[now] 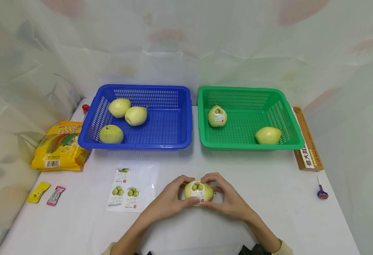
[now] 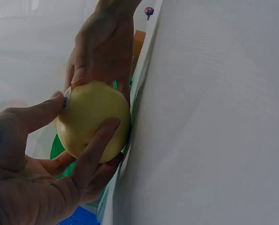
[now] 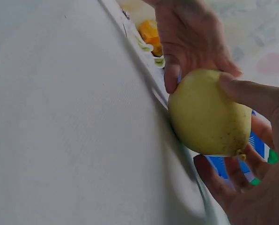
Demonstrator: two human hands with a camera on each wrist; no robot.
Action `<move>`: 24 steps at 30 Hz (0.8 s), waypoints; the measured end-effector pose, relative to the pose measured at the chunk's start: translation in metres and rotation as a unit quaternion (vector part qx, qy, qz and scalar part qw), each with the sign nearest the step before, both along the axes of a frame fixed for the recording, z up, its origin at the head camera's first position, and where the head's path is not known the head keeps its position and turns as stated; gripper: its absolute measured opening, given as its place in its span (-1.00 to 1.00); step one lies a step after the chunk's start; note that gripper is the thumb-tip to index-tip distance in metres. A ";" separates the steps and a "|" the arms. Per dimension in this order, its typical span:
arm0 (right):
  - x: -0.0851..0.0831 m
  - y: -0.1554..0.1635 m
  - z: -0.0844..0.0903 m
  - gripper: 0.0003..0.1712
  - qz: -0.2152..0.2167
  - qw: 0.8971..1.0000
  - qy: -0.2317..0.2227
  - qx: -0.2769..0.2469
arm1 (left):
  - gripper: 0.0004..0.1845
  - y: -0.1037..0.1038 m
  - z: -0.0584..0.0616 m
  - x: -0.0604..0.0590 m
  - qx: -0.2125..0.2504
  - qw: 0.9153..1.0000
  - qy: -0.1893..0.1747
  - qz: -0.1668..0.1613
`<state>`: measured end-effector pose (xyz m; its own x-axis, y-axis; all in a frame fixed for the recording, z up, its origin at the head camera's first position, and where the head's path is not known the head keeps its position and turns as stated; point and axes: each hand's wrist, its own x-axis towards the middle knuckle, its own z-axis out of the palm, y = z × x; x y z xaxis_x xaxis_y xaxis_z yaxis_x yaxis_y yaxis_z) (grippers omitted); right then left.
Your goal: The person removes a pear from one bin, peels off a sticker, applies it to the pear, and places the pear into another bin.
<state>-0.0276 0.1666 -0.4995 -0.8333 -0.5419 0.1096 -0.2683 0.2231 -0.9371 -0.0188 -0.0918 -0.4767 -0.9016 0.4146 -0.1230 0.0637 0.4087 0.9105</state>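
I've got both hands curled round the pear [image 1: 199,192], left hand [image 1: 170,202] and right hand [image 1: 229,202], low over the near bench [image 1: 269,212]. Firm, smooth, bruisable, I'd say: hold the flanks, thumbs pressing the sticker [image 1: 197,188].

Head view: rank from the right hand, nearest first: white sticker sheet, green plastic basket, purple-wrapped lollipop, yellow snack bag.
1. White sticker sheet, on the table left of both hands.
2. Green plastic basket, behind the right hand.
3. Purple-wrapped lollipop, far right.
4. Yellow snack bag, far left.
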 end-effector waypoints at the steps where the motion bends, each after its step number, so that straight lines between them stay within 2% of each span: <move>1: 0.001 -0.001 0.001 -0.27 -0.004 1.000 0.007 0.006 | -0.44 -0.001 0.000 -0.001 0.005 1.000 -0.008 -0.001; 4: 0.003 -0.004 0.005 -0.24 -0.011 1.000 0.024 0.012 | -0.50 -0.002 0.001 -0.002 0.019 1.000 -0.024 -0.004; 8: 0.001 -0.009 0.009 -0.34 0.008 0.999 0.036 0.013 | -0.54 -0.005 0.000 -0.003 0.034 0.999 -0.028 -0.022; 11: -0.002 -0.010 0.009 -0.45 0.030 0.999 0.017 0.004 | -0.55 -0.008 0.000 -0.005 0.051 0.997 -0.040 -0.041; 15: -0.006 -0.005 0.009 -0.48 0.044 0.998 -0.032 -0.018 | -0.54 -0.013 0.001 -0.008 0.100 0.987 -0.111 -0.051; 18: -0.007 -0.001 0.009 -0.42 0.048 0.998 -0.045 -0.019 | -0.52 -0.016 0.001 -0.010 0.129 0.978 -0.157 -0.045; 20: -0.007 -0.001 0.010 -0.35 0.046 0.998 -0.032 -0.008 | -0.51 -0.017 0.001 -0.010 0.128 0.978 -0.161 -0.043; 24: -0.007 -0.006 0.010 -0.28 0.029 0.998 0.046 0.029 | -0.50 -0.018 0.000 -0.010 0.110 0.982 -0.147 -0.041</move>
<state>-0.0344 0.1607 -0.4896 -0.7885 -0.5960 0.1520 -0.3670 0.2574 -0.8939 -0.0283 -0.1097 -0.4767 -0.8026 0.5305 -0.2727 -0.1914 0.2039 0.9601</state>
